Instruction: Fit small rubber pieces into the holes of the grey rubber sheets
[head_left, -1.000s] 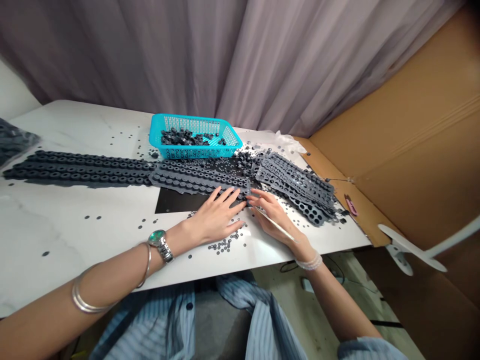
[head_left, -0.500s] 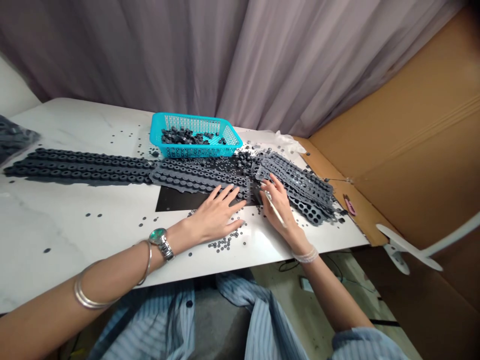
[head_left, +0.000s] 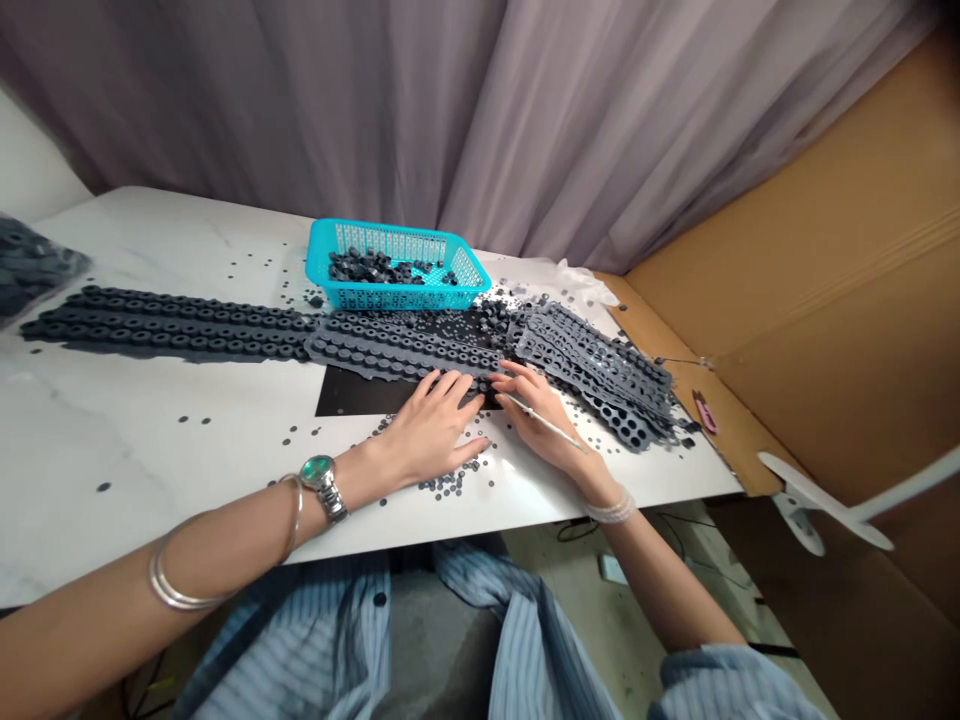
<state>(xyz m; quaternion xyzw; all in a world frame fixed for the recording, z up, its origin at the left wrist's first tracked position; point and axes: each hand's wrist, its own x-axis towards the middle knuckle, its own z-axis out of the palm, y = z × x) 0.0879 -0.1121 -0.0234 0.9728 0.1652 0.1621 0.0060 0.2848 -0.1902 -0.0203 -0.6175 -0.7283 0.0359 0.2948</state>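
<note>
My left hand (head_left: 433, 430) lies with fingers stretched out, its fingertips on the near right edge of a dark grey moulded rubber sheet (head_left: 390, 345) with rows of round ring-shaped bumps. My right hand (head_left: 544, 425) is closed around a slim white pen-like stick (head_left: 546, 423). Its fingers are at the sheet's right end, close to my left fingertips; the stick's tip is hidden there. Under the sheet is a black mat (head_left: 345, 396). Small dark discs (head_left: 448, 485) are scattered on the table in front of my left hand.
A turquoise basket (head_left: 409, 298) with loose black rings stands behind the sheet. More bumpy sheets (head_left: 172, 325) lie to the left, beside a plastic bag (head_left: 34, 265) of dark parts. Perforated sheets (head_left: 600, 365) are piled at right. A pink cutter (head_left: 704, 412) lies on cardboard.
My right hand has moved left with the white stick, from beside the perforated pile to the sheet's right end. My left hand has stayed nearly in place.
</note>
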